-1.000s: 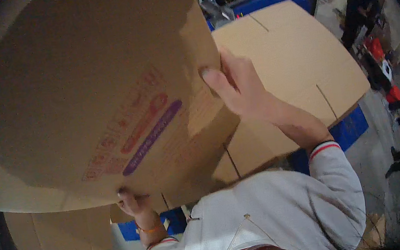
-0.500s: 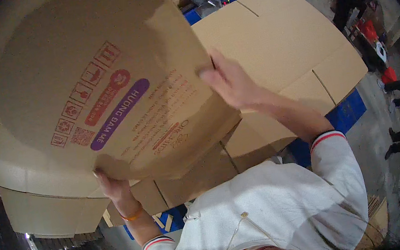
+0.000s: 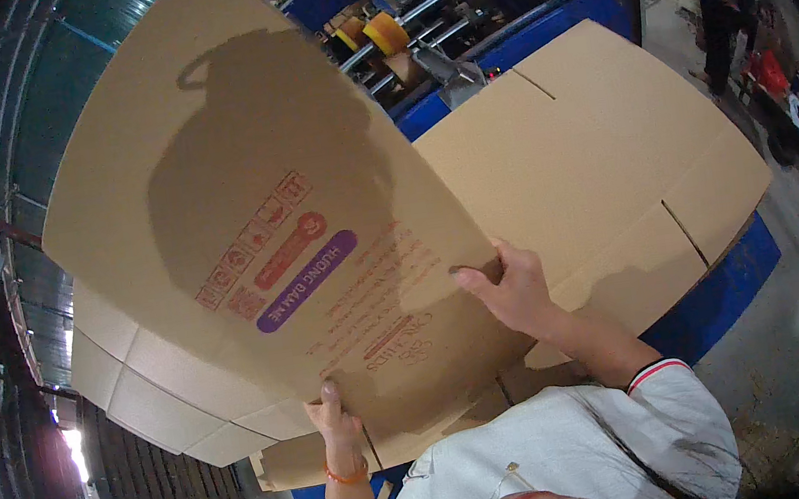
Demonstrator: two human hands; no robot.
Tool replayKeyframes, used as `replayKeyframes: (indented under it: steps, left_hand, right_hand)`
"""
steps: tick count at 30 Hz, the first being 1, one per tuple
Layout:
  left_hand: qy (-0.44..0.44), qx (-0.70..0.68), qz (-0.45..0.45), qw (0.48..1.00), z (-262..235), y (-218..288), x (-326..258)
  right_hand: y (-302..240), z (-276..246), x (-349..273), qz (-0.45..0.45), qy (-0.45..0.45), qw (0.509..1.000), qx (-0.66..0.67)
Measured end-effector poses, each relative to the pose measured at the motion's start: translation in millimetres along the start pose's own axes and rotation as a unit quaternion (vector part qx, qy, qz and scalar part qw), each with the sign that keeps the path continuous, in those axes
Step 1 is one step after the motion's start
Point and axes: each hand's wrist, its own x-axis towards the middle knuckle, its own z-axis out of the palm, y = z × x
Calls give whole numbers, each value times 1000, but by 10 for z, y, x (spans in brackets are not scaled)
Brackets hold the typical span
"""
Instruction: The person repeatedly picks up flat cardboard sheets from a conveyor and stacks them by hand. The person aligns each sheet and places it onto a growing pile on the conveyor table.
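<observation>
A large brown cardboard sheet [image 3: 382,191] with red and purple print is held up in front of me, tilted. My left hand [image 3: 336,419] grips its lower edge, thumb on the printed face and fingers behind. On its right edge, my right hand [image 3: 516,290] pinches the board the same way, thumb in front. A dark shadow falls across the printed side. Under and to the right lies a flat, slotted cardboard blank [image 3: 607,141]. More creased cardboard [image 3: 186,389] shows beyond the sheet's left edge.
A blue machine [image 3: 511,23] with metal shafts and yellow rollers [image 3: 384,34] stands at the far side. A blue table edge [image 3: 727,287] shows under the blank at right. One person [image 3: 726,5] stands at the far right near red items [image 3: 770,74].
The held sheet has moved lower and right, and both hands have moved down with it. More of the machine and its rollers now shows behind.
</observation>
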Motion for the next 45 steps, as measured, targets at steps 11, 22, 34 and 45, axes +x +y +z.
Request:
replayKeyframes:
  steps: [11,22,34,45]
  left_hand:
    - [-61,85,-90,990,38,83,-79]
    - [-177,-156,55,970,725,2351,816]
    - [17,-9,187,982,1006,2068,819]
    - [-15,-57,98,993,487,1777,1428]
  right_hand:
    - [-119,-274,149,-26,-49,995,80]
    - [-1101,13,1129,-253,160,953,-37]
    - [-1269,-98,1216,-192,163,952,-172]
    - [-1162,-213,1338,-261,76,960,-70]
